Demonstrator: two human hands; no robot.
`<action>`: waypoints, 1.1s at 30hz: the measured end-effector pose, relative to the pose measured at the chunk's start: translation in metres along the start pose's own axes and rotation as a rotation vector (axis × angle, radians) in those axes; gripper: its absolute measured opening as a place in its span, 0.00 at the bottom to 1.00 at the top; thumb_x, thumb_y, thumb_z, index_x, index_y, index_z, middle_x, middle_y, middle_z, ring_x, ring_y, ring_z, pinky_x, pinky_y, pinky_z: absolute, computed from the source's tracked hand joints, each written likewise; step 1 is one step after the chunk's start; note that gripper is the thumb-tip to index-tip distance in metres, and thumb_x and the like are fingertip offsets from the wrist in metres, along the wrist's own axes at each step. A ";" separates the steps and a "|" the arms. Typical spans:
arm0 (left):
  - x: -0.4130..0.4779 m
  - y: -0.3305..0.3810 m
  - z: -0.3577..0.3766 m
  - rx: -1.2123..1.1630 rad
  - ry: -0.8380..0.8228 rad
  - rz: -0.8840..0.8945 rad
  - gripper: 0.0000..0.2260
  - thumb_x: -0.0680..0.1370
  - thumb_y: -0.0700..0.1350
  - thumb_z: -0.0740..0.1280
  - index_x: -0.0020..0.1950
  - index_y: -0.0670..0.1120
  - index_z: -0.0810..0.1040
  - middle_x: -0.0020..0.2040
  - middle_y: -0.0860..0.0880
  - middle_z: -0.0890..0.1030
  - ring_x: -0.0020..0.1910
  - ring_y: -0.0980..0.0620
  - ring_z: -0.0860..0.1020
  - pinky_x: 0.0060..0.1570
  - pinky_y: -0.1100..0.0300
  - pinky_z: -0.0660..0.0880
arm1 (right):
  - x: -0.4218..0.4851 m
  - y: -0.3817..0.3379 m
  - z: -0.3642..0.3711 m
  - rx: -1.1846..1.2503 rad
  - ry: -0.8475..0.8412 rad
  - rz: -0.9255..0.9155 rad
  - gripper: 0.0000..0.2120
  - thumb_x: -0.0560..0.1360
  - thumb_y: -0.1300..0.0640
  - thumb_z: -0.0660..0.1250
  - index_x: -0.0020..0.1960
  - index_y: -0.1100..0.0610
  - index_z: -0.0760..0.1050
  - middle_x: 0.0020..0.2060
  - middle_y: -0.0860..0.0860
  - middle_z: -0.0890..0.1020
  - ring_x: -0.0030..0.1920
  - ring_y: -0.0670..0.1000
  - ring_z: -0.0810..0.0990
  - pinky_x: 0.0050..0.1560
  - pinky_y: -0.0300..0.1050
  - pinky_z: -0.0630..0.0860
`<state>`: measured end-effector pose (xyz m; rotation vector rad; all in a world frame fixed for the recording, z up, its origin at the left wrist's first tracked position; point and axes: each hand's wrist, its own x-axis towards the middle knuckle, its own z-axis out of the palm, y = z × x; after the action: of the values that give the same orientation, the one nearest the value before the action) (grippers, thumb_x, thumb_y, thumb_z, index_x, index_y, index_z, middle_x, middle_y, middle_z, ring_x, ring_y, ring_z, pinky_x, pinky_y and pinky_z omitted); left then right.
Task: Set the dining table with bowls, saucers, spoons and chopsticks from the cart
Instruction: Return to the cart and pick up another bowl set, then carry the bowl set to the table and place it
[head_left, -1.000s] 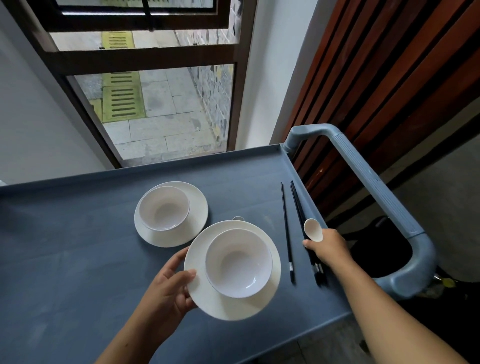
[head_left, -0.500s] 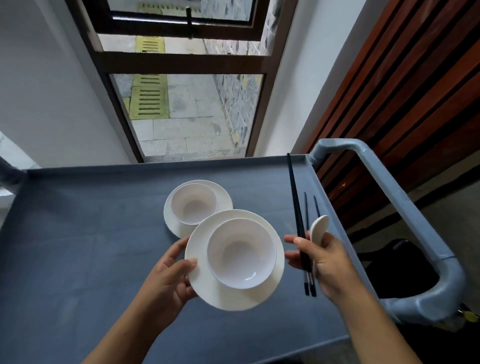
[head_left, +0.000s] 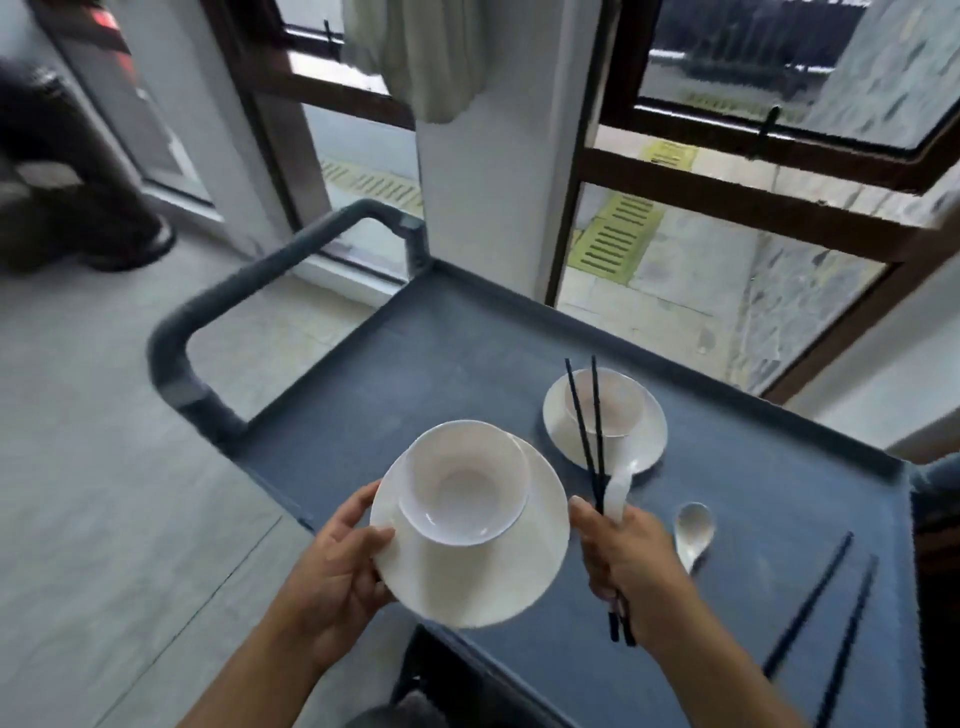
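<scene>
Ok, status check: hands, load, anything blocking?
Left hand holds saucer with bowl. Right hand grips chopsticks and spoon. One set left on cart. Nothing blocking.

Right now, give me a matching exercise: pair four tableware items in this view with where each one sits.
Items
1. Large white saucer carrying a white bowl
2. Pair of black chopsticks with a white ceramic spoon
3. Second white bowl on its saucer
4. Loose white ceramic spoon

Places
A. Gripped in the right hand
B. Lying alone on the grey cart
C. Held by the left hand
D. Resting on the cart, nearer the window

Pairs: 1-C, 2-A, 3-D, 4-B
</scene>
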<state>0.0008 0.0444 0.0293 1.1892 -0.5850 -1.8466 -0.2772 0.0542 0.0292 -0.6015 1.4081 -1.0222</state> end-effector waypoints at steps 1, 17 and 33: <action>-0.013 -0.001 -0.009 -0.021 0.053 0.025 0.21 0.72 0.33 0.63 0.62 0.49 0.79 0.49 0.43 0.85 0.36 0.46 0.83 0.30 0.53 0.81 | 0.001 0.002 0.012 -0.012 -0.058 0.007 0.15 0.78 0.56 0.69 0.37 0.55 0.66 0.23 0.48 0.62 0.22 0.47 0.57 0.24 0.38 0.54; -0.183 0.018 -0.184 -0.342 0.596 0.410 0.27 0.65 0.40 0.72 0.64 0.53 0.80 0.52 0.44 0.84 0.43 0.45 0.83 0.36 0.51 0.79 | -0.021 0.022 0.296 -0.450 -0.817 -0.059 0.13 0.77 0.63 0.69 0.36 0.60 0.70 0.20 0.51 0.65 0.19 0.47 0.60 0.21 0.36 0.58; -0.275 0.105 -0.463 -0.532 0.869 0.639 0.24 0.67 0.39 0.71 0.61 0.56 0.81 0.49 0.45 0.85 0.43 0.44 0.85 0.37 0.49 0.80 | -0.060 0.093 0.679 -0.588 -1.192 0.031 0.07 0.78 0.66 0.66 0.42 0.63 0.70 0.24 0.50 0.61 0.21 0.46 0.57 0.20 0.35 0.56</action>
<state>0.5116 0.2449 0.0421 1.1165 0.0457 -0.7463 0.4075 -0.0022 0.0648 -1.3246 0.5869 -0.0636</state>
